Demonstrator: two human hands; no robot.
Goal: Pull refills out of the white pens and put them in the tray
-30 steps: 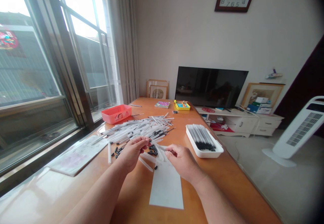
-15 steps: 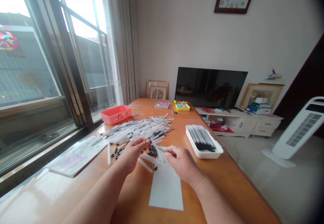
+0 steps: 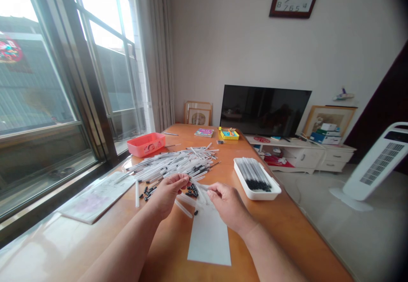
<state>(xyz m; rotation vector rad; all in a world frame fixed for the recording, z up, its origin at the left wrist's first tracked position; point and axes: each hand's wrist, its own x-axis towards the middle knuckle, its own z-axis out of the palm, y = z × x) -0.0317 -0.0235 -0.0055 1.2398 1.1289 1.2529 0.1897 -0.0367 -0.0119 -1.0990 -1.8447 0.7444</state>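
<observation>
My left hand is closed in a pinch, with a small black pen cap at its fingertips, partly hidden. Opposite it, my right hand grips a clear pen barrel between thumb and fingers; the barrel slants toward my left fingertips. Whether cap and barrel touch, I cannot tell. Small black caps lie scattered under and beside my hands. A few loose clear barrels rest on the table close by. Below my right hand is a strip of white paper. Just beyond, a large heap of pen barrels and parts spreads out.
A white tray of black-tipped pens stands at the right. Behind the heap at left sits a red plastic basket. A booklet lies at the left edge; a yellow box and a colourful book are at the far end.
Both hands stay nearly in place, still pinching. The right fingers and the barrel shift very slightly; nothing else has visibly moved.
</observation>
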